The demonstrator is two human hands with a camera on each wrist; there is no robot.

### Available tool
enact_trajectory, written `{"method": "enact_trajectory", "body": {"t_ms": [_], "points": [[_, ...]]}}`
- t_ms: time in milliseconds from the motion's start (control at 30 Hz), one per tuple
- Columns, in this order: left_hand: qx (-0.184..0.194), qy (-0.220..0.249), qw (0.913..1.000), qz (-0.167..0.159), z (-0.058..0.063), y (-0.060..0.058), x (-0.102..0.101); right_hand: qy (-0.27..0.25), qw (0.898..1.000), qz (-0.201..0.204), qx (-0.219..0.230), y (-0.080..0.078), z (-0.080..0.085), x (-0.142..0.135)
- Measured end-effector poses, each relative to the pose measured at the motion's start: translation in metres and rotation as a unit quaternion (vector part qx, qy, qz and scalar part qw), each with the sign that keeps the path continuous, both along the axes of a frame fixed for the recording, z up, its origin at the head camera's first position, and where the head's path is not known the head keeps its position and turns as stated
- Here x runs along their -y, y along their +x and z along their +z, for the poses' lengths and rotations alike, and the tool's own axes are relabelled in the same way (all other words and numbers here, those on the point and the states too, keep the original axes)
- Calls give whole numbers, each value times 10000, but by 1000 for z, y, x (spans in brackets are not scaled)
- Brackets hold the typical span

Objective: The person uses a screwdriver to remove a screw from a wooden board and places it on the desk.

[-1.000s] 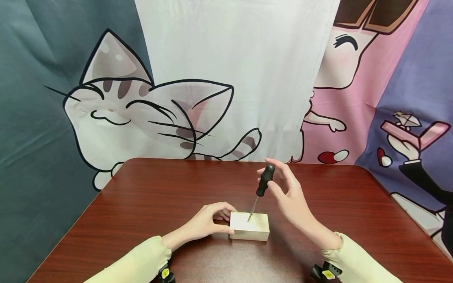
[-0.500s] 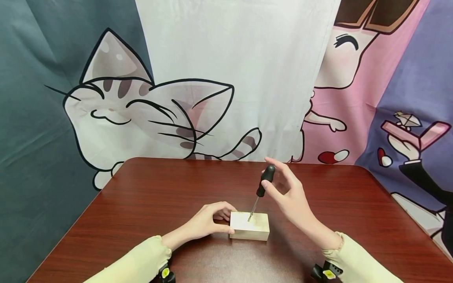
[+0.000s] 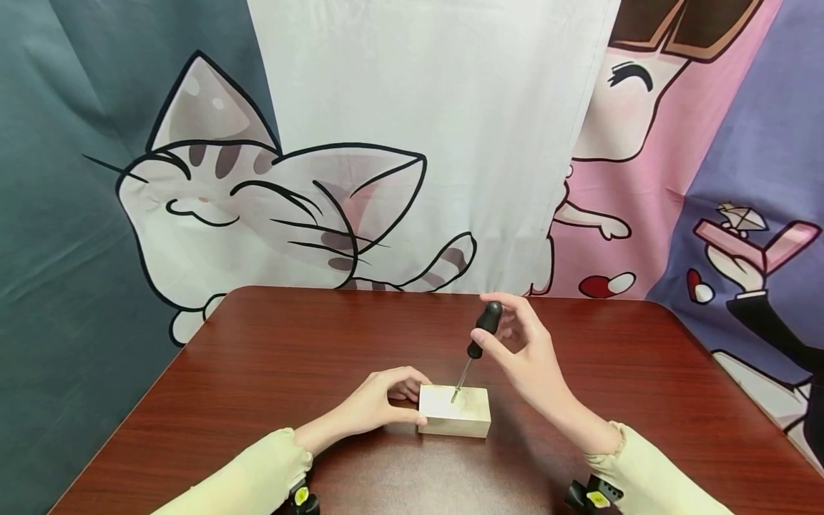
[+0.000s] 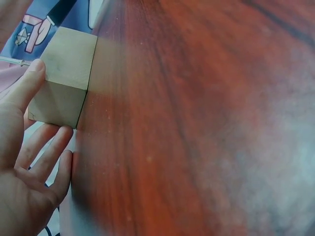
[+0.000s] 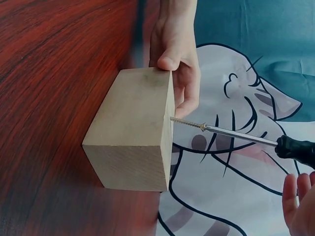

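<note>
A pale wooden block (image 3: 454, 426) lies on the table, its left end gripped by my left hand (image 3: 378, 406) between thumb and fingers. In the left wrist view the thumb presses near the top edge of the block (image 4: 69, 59). A brass-coloured screw (image 5: 188, 123) stands partly in the block's upper face. The tip of a black-handled screwdriver (image 3: 487, 323) meets the screw's head, the tool leaning slightly right. My right hand (image 3: 531, 361) holds its handle, thumb in front and index finger near the top end. Its other fingers are partly hidden behind the handle.
The reddish-brown wooden table (image 3: 309, 329) stretches around the block on all sides. Behind it hangs a cloth backdrop (image 3: 412, 86) printed with a cartoon cat and figures. A dark wrist device (image 3: 594, 495) sits at the right sleeve.
The right thumb has slid left across the front of the screwdriver handle, and the index finger has come down a little. The left hand and block stay in place.
</note>
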State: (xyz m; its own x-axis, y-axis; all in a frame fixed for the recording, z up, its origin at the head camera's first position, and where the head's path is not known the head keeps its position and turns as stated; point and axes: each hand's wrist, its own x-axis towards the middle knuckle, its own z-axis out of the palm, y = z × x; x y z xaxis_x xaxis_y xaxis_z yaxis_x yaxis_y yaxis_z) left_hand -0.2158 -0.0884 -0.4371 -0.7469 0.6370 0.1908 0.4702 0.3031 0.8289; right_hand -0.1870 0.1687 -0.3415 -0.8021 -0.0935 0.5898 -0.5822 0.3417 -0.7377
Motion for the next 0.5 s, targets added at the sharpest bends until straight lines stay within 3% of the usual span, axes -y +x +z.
{"method": "enact_trajectory", "body": {"t_ms": [400,500], "points": [[58,-17,10000,54,0,1,0,-553,9933,983,268,-2,0,-2],[62,-14,10000,51,1,1,0,-646,9938,866,275,-2,0,-1]]}}
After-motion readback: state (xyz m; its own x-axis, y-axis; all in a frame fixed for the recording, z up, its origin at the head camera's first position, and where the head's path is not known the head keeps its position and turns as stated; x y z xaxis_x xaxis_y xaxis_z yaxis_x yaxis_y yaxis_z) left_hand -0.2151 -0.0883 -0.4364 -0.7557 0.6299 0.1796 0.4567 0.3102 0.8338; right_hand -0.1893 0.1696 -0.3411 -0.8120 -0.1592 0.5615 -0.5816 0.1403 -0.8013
